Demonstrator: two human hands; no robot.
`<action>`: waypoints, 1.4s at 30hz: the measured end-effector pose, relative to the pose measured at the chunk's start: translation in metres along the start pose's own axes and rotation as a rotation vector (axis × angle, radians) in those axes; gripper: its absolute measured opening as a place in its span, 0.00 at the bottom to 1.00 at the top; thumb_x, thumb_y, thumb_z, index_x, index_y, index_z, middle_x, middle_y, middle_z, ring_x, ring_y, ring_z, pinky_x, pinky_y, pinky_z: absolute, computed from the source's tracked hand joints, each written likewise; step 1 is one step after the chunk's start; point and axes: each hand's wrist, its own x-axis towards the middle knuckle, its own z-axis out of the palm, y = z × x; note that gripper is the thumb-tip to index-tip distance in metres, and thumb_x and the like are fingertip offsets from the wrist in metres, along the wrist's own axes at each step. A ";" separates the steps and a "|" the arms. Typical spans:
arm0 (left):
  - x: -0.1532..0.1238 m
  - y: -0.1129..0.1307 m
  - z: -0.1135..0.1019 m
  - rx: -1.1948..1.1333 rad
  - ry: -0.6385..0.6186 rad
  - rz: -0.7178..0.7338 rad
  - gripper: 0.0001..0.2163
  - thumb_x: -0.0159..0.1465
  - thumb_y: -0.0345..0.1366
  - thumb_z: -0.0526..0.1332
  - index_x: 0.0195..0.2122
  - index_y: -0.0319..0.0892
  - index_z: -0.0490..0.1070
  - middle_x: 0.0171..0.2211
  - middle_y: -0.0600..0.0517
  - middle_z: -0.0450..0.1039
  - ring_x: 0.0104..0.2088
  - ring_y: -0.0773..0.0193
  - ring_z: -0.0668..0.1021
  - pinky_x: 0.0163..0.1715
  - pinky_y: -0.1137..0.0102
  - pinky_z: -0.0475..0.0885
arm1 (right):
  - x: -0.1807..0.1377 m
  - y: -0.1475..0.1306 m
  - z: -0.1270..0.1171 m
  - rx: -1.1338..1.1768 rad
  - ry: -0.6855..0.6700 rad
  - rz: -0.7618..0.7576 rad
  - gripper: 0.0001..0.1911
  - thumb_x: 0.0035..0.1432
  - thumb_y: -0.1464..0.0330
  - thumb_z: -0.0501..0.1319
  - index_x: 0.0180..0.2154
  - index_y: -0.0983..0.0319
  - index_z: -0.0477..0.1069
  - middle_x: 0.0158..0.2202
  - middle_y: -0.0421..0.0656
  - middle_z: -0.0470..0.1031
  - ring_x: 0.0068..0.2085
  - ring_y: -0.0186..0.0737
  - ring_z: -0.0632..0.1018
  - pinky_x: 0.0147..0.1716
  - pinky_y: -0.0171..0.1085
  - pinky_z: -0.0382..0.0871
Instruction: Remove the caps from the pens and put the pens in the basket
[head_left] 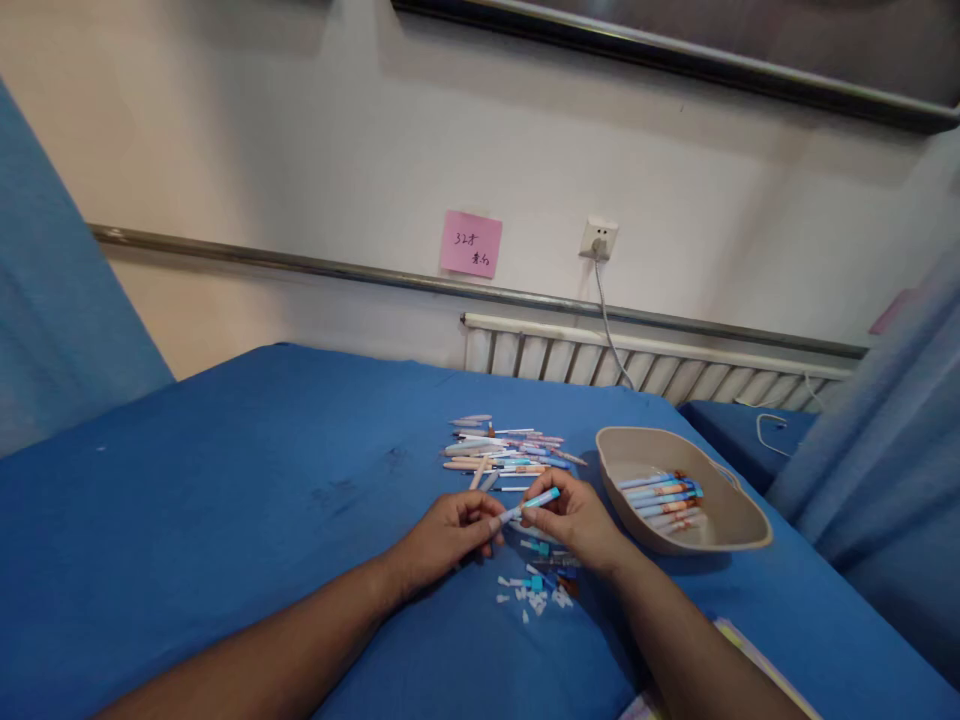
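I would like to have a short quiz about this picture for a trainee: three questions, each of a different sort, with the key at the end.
1. Open question: what do the left hand and the right hand hold together?
2. True or false: the beige basket has several pens in it.
3. Multiple choice: where do the small white pieces lie?
A) inside the beige basket
B) on top of the radiator
C) on the blue cloth, nearer to the camera than the hands' fingertips

Key: 1. One turquoise-ended pen. 2. True. 3. C.
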 end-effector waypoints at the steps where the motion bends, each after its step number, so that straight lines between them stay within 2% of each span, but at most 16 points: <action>1: 0.000 0.000 0.000 0.012 0.003 -0.003 0.15 0.55 0.45 0.62 0.35 0.38 0.69 0.25 0.54 0.72 0.22 0.71 0.70 0.23 0.76 0.64 | 0.000 0.001 -0.001 -0.025 -0.009 -0.006 0.17 0.42 0.61 0.68 0.30 0.62 0.64 0.26 0.37 0.71 0.25 0.32 0.71 0.25 0.32 0.63; 12: -0.002 0.004 -0.002 0.073 -0.023 -0.008 0.15 0.57 0.46 0.60 0.36 0.37 0.71 0.24 0.53 0.72 0.21 0.71 0.70 0.20 0.77 0.59 | -0.002 0.002 -0.002 -0.255 -0.040 -0.005 0.12 0.47 0.62 0.65 0.32 0.63 0.70 0.24 0.36 0.67 0.22 0.28 0.64 0.22 0.29 0.57; 27: -0.002 0.002 -0.001 0.055 -0.034 0.004 0.13 0.57 0.43 0.61 0.35 0.37 0.71 0.25 0.53 0.72 0.21 0.72 0.69 0.21 0.77 0.61 | -0.004 0.002 -0.003 -0.296 -0.064 -0.038 0.07 0.49 0.66 0.63 0.31 0.63 0.69 0.27 0.37 0.68 0.25 0.30 0.66 0.26 0.30 0.60; 36: -0.002 0.003 -0.001 0.042 -0.051 0.005 0.14 0.57 0.45 0.61 0.35 0.37 0.72 0.25 0.53 0.73 0.22 0.71 0.69 0.23 0.76 0.63 | -0.006 -0.001 0.003 -0.202 -0.101 -0.003 0.09 0.51 0.66 0.62 0.34 0.61 0.65 0.26 0.35 0.67 0.25 0.29 0.67 0.24 0.29 0.60; 42: -0.001 0.001 0.000 0.029 -0.035 0.009 0.14 0.56 0.44 0.62 0.35 0.38 0.71 0.25 0.54 0.72 0.22 0.71 0.70 0.24 0.76 0.63 | -0.006 -0.001 0.001 -0.326 -0.084 -0.046 0.07 0.52 0.65 0.62 0.32 0.62 0.68 0.25 0.36 0.68 0.25 0.30 0.67 0.24 0.29 0.60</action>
